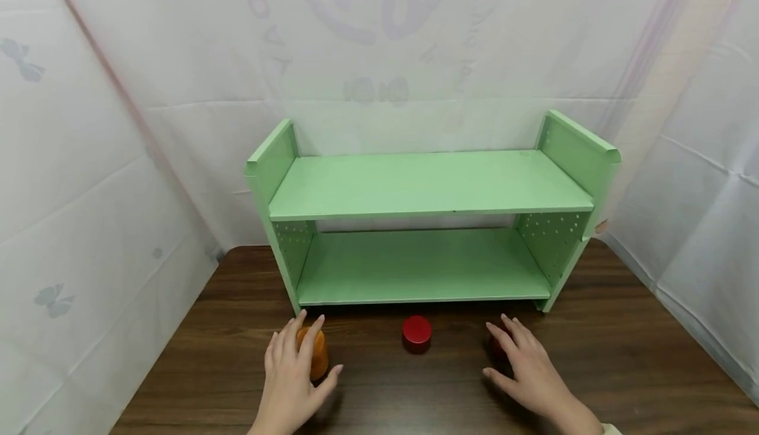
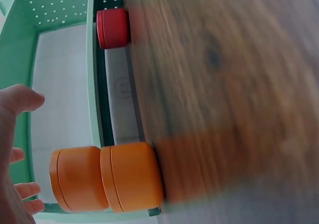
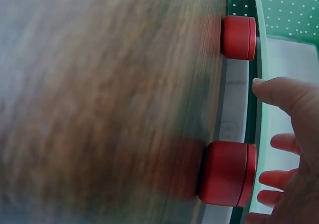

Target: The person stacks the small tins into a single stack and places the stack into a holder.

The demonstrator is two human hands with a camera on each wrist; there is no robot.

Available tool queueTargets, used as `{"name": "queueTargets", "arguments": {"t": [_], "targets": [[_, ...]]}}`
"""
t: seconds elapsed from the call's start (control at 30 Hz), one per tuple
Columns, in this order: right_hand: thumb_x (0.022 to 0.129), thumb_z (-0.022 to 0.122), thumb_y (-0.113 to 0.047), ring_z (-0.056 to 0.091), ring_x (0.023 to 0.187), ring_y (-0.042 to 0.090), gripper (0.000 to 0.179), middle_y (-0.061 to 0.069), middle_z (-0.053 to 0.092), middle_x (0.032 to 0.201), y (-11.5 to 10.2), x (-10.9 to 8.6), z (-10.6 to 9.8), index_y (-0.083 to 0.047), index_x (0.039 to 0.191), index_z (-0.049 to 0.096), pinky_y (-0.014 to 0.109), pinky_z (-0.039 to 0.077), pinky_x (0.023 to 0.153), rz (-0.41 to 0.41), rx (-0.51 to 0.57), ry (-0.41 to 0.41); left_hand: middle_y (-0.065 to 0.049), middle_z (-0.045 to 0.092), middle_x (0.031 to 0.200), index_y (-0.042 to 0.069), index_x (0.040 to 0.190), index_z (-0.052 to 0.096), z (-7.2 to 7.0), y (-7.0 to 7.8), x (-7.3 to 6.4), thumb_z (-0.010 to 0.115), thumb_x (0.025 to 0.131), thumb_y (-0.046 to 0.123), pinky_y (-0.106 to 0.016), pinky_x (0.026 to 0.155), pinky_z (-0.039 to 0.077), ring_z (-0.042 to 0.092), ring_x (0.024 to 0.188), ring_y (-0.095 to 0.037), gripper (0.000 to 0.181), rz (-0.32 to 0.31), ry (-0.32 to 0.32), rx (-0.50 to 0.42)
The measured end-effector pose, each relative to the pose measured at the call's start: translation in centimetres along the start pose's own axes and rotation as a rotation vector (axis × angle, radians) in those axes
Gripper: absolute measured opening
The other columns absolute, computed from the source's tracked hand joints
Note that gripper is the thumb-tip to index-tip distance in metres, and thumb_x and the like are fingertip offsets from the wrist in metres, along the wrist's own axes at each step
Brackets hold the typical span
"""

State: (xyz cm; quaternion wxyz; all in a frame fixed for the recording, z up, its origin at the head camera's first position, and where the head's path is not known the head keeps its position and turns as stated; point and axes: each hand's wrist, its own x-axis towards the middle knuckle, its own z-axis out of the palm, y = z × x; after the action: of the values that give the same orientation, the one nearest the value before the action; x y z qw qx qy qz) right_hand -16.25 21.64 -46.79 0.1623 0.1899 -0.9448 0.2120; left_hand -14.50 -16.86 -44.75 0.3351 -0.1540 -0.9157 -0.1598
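Note:
Two orange lidded canisters stand stacked, the upper one [image 2: 82, 179] on the lower one [image 2: 133, 176]. Over this stack [image 1: 319, 358] my left hand [image 1: 289, 377] hovers with fingers spread, its thumb apart from the orange sides. A short red canister [image 1: 417, 335] stands on the table between my hands. Another red canister [image 3: 224, 173] lies below my right hand [image 1: 530, 374], mostly covered by it in the head view. The right fingers reach forward, loosely spread, and the right wrist view shows them above the lid with nothing in their grasp.
Behind the canisters stands a green two-tier shelf [image 1: 433, 184] with raised side panels and bare boards. Its lower board's front edge [image 1: 423, 302] runs just beyond my fingertips. Dark wooden table [image 1: 201, 356] lies beneath, with pale cloth walls [image 1: 148, 178] around it.

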Motion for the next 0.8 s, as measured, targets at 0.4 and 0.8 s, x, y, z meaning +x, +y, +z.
{"name": "queueTargets", "arguments": {"t": [0.4, 0.8], "targets": [[0.078, 0.077, -0.035, 0.038, 0.127, 0.049, 0.067, 0.026, 0.043, 0.139, 0.6, 0.0, -0.2, -0.007, 0.133, 0.052, 0.066, 0.037, 0.091, 0.043, 0.001, -0.044, -0.023, 0.038, 0.138, 0.011, 0.14, 0.043, -0.3, -0.9, -0.2, 0.082, 0.067, 0.031, -0.066, 0.089, 0.03, 0.041, 0.117, -0.043, 0.085, -0.051, -0.029, 0.001], [0.077, 0.077, -0.036, 0.039, 0.124, 0.05, 0.071, 0.028, 0.044, 0.137, 0.8, -0.1, -0.3, -0.006, 0.135, 0.049, 0.067, 0.037, 0.088, 0.106, -0.011, -0.07, -0.024, 0.034, 0.141, 0.008, 0.137, 0.044, -0.6, -2.4, -0.9, 0.083, 0.065, 0.036, -0.07, 0.088, 0.031, 0.039, 0.119, -0.044, 0.086, -0.12, -0.044, 0.023]]}}
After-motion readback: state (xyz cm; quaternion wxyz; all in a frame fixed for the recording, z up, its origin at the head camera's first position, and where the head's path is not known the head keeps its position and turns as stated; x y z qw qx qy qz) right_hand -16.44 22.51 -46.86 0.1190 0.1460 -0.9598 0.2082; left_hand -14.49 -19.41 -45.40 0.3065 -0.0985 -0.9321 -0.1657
